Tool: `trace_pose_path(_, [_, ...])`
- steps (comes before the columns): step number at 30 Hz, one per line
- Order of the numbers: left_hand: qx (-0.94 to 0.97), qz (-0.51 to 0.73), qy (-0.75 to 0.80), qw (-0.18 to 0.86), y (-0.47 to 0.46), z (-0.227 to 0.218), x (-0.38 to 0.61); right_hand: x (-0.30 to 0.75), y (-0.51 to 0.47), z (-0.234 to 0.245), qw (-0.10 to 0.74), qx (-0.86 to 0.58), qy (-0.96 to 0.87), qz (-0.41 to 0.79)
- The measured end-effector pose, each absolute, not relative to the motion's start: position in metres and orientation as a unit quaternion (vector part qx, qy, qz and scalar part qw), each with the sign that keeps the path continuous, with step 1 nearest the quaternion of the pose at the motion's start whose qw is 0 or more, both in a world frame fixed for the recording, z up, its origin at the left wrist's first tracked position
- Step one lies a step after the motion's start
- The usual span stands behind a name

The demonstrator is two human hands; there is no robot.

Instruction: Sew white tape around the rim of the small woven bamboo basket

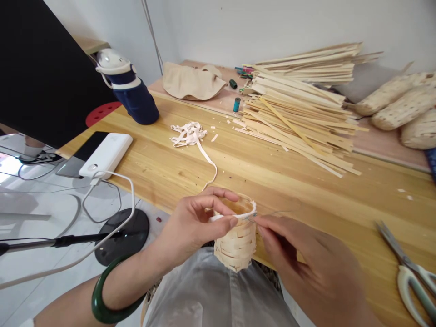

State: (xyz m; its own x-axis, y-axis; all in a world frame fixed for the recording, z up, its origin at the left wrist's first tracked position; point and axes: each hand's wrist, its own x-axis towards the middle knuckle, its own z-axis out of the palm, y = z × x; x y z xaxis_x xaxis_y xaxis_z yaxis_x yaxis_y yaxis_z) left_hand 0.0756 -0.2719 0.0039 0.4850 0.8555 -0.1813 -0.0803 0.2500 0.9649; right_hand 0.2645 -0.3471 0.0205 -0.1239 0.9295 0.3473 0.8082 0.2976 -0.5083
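A small woven wood-strip basket hangs over the table's front edge above my lap, its open mouth tilted up. My left hand pinches its rim, thumb outside and fingers inside. White flat tape lies along the rim under my thumb, with bluish thread on it at the right side. My right hand is closed at that side of the rim, thumb and forefinger pinching a thin needle, mostly hidden by the fingertips. A fine dark thread trails over the table behind it.
A heap of white tape runs toward the basket. Scissors lie at right. Wood strips, a teal thread spool and woven pieces are behind. Left are a navy bottle and a cabled white power bank.
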Motion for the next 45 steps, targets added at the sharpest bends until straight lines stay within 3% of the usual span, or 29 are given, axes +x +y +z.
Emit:
trace_pose_path(21, [0.520,0.323,0.388,0.689,-0.273,0.004,0.079,0.265,-0.346,0.019,0.291,-0.551,-0.782,0.028])
trace_pose_path(24, [0.574,0.345,0.396,0.628,-0.280,0.008,0.081,0.267,-0.348,0.025,0.256,-0.539,-0.803,0.002])
trace_pose_path(31, [0.748,0.444,0.356,0.341,-0.301,0.010,0.086,0.268,-0.354,0.040,0.203,-0.543,-0.814,-0.023])
trace_pose_path(40, [0.743,0.440,0.379,0.335,-0.304,0.001,0.089,0.250,-0.348,0.022,0.249,-0.573,-0.781,-0.024])
trace_pose_path(45, [0.763,0.475,0.356,0.258,-0.299,-0.005,0.091,0.246,-0.349,0.010,0.298,-0.616,-0.729,0.031])
